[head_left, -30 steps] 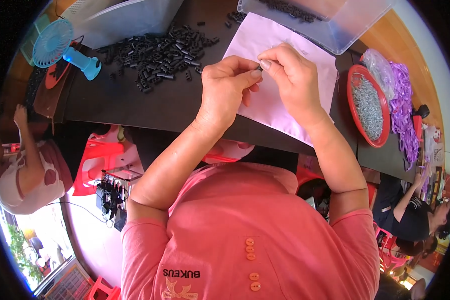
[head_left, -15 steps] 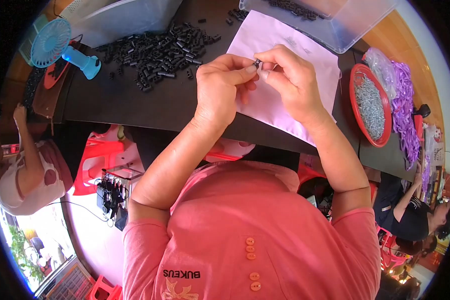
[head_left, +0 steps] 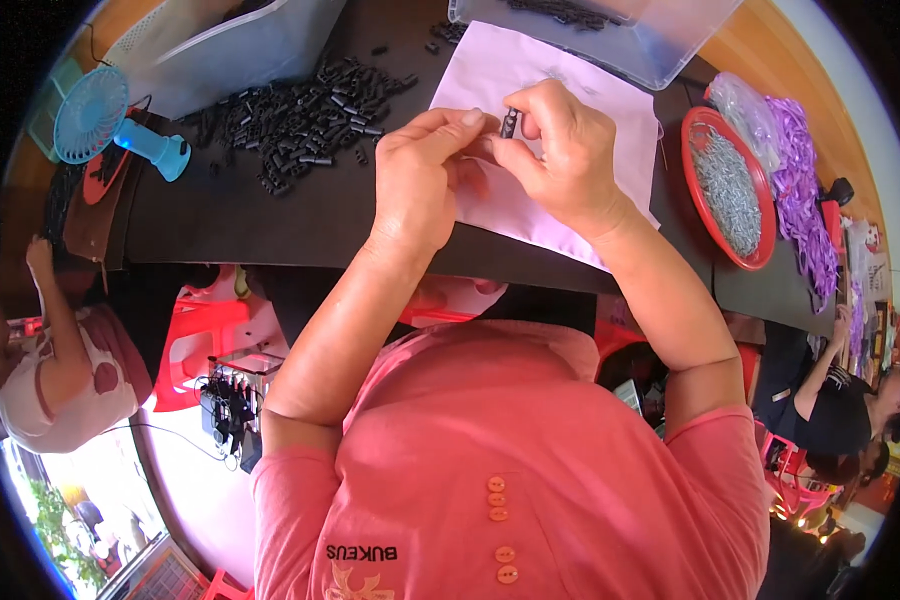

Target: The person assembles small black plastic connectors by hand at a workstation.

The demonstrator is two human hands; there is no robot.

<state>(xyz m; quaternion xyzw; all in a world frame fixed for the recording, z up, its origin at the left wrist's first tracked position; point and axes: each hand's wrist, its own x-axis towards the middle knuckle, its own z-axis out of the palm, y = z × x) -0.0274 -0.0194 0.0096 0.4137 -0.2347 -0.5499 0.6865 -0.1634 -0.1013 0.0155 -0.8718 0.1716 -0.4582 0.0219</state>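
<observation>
Over the pink cloth, my right hand pinches a small black plastic piece with holes along it, holding it upright between thumb and forefinger. Close beside it, my left hand has thumb and fingers drawn together; what they hold, if anything, is hidden. The left fingertips are near the piece, and I cannot tell whether they touch it. To the left on the dark table lies a loose pile of similar small black pieces.
A red bowl of thin silvery metal parts stands at right, beside purple ribbons and a clear plastic bag. Clear bins are at the back. A blue fan stands at left. Other people sit at both sides.
The black piece, formerly between both hands' fingertips, is now upright in my right hand. My left fingertips have drawn slightly away to the left. The whole view has shifted a little.
</observation>
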